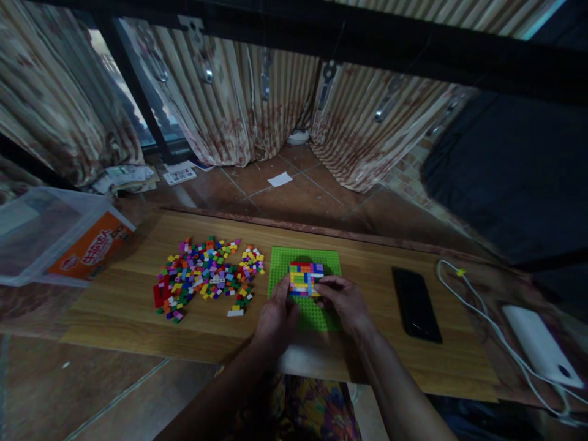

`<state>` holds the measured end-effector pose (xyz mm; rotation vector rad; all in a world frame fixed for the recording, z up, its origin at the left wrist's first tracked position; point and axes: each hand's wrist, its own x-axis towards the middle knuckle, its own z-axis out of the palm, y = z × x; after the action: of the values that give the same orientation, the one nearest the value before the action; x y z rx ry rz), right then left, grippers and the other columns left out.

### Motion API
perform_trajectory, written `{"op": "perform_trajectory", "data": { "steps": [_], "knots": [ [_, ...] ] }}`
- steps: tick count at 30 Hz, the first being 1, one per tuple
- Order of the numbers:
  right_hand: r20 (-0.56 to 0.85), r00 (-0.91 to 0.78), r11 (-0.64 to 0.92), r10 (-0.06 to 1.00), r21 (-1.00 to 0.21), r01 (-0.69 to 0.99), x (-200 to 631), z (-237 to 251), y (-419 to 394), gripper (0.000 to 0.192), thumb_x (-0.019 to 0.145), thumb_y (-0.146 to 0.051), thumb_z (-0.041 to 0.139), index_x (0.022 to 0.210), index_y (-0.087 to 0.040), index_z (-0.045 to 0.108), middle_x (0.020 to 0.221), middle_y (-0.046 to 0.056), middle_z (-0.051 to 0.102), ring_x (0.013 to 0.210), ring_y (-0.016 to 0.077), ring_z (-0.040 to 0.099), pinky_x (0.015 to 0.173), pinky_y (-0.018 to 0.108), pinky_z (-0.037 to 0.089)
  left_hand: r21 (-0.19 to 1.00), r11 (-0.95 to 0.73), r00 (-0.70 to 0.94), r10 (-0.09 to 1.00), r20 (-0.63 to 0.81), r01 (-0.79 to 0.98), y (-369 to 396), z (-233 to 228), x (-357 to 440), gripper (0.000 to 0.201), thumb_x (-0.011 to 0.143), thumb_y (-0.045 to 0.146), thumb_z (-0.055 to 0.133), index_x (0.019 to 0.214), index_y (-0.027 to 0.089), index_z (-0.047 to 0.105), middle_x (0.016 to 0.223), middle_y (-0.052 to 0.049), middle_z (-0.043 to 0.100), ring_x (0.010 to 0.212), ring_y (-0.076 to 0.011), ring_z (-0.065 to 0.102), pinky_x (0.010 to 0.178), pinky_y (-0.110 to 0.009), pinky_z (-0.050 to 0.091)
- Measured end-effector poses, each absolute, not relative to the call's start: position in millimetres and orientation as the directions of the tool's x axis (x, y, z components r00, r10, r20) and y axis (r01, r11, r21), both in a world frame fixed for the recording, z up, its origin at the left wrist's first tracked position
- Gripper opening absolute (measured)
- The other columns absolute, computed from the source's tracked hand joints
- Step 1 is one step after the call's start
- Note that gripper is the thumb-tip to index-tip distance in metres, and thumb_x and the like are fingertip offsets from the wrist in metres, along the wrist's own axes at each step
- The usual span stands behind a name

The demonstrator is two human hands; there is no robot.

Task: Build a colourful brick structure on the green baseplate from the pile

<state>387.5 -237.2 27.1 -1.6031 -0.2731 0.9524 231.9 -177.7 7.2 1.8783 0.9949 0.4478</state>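
"Wood-grain tabletop (367, 263): contents?"
"Studded green baseplate (281, 260); on it, rectangular multicoloured plastic-brick build (309, 279)."
"Grip?"
"Build between hands: left hand (278, 315) at its nine-o'clock edge, right hand (342, 300), fingers narrowed, at three. Whether either pinches anything, cannot tell."

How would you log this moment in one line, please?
left hand: at build; right hand: at build; build: on baseplate; loose bricks: left of baseplate

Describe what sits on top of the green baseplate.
A multicoloured brick structure, with the left hand and right hand at its sides; the baseplate beneath its bricks is hidden.
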Motion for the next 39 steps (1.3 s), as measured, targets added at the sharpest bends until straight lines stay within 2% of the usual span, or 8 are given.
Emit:
{"op": "perform_trajectory", "data": {
  "steps": [6, 8, 12, 16, 21, 28, 34, 39],
  "knots": [
    [-0.344, 0.628, -0.176, 0.699, -0.933, -0.315, 389, 19, -246, 0.037, 0.052, -0.041, 0.086, 0.074, -0.017, 0.069, 0.065, -0.002, 0.065, 0.05, 0.0097, 0.055, 0.05, 0.024, 0.049, 0.853, -0.232, 0.581, 0.808, -0.099, 0.467, -178, 8, 232, 0.064, 0.081, 0.02, 0.05, 0.143, 0.017, 0.035, 0.098, -0.006, 0.066, 0.081, -0.0162, 0.062, 0.079, -0.03, 0.05],
    [-0.284, 0.679, -0.153, 0.676, -0.957, -0.248, 388, 16, -252, 0.033, 0.058, -0.043, 0.082, 0.075, -0.017, 0.069, 0.064, -0.001, 0.064, 0.052, 0.0108, 0.055, 0.052, 0.025, 0.048, 0.852, -0.227, 0.581, 0.807, -0.107, 0.472, -177, 8, 231, 0.063, 0.081, 0.02, 0.05, 0.142, 0.017, 0.035, 0.096, -0.006, 0.067, 0.08, -0.0156, 0.063, 0.078, -0.029, 0.05],
    [0.018, 0.78, -0.171, 0.625, -0.972, 0.159, 381, 16, -263, 0.024, 0.078, -0.041, 0.067, 0.085, -0.018, 0.07, 0.075, 0.003, 0.067, 0.068, 0.0162, 0.061, 0.065, 0.03, 0.05, 0.856, -0.224, 0.585, 0.804, -0.107, 0.465, -177, 9, 231, 0.062, 0.081, 0.021, 0.051, 0.141, 0.018, 0.037, 0.093, -0.004, 0.067, 0.078, -0.0146, 0.063, 0.076, -0.027, 0.05],
    [0.253, 0.622, -0.136, 0.741, -0.851, 0.508, 370, 25, -265, 0.024, 0.091, -0.032, 0.051, 0.1, -0.021, 0.07, 0.095, 0.007, 0.067, 0.087, 0.019, 0.062, 0.077, 0.032, 0.05, 0.862, -0.228, 0.583, 0.807, -0.092, 0.452, -177, 6, 231, 0.063, 0.08, 0.019, 0.051, 0.141, 0.018, 0.036, 0.09, -0.003, 0.068, 0.077, -0.0144, 0.063, 0.076, -0.027, 0.05],
    [0.289, 0.57, -0.161, 0.769, -0.775, 0.611, 366, 26, -267, 0.025, 0.094, -0.029, 0.046, 0.105, -0.021, 0.067, 0.098, 0.009, 0.065, 0.091, 0.0199, 0.062, 0.081, 0.035, 0.051, 0.857, -0.253, 0.598, 0.798, -0.079, 0.45, -178, 4, 231, 0.062, 0.08, 0.018, 0.051, 0.14, 0.02, 0.038, 0.097, -0.004, 0.069, 0.082, -0.0149, 0.064, 0.078, -0.028, 0.051],
    [0.332, 0.59, -0.283, 0.736, -0.641, 0.714, 359, 15, -277, 0.032, 0.095, -0.036, 0.045, 0.113, -0.019, 0.066, 0.115, 0.012, 0.06, 0.109, 0.024, 0.054, 0.095, 0.043, 0.046, 0.815, -0.287, 0.576, 0.814, -0.069, 0.504, -182, 3, 237, 0.061, 0.08, 0.017, 0.05, 0.14, 0.019, 0.037, 0.133, -0.011, 0.055, 0.103, -0.0185, 0.061, 0.092, -0.033, 0.05],
    [0.363, 0.56, -0.29, 0.744, -0.58, 0.761, 352, 4, -280, 0.04, 0.096, -0.044, 0.041, 0.113, -0.018, 0.067, 0.121, 0.014, 0.058, 0.114, 0.0264, 0.052, 0.096, 0.046, 0.044, 0.857, -0.307, 0.561, 0.828, 0.026, 0.414, -189, -2, 239, 0.063, 0.077, 0.013, 0.05, 0.138, 0.024, 0.038, 0.131, -0.01, 0.055, 0.119, -0.0252, 0.054, 0.103, -0.042, 0.045],
    [0.32, 0.535, -0.302, 0.782, -0.556, 0.774, 364, -1, -287, 0.054, 0.092, -0.058, 0.039, 0.112, -0.016, 0.066, 0.12, 0.016, 0.059, 0.113, 0.031, 0.053, 0.096, 0.052, 0.043, 0.881, -0.318, 0.579, 0.813, 0.064, 0.35, -194, 0, 242, 0.066, 0.076, 0.012, 0.05, 0.14, 0.018, 0.036, 0.136, -0.013, 0.052, 0.122, -0.0275, 0.052, 0.106, -0.041, 0.043]
  ]
}}
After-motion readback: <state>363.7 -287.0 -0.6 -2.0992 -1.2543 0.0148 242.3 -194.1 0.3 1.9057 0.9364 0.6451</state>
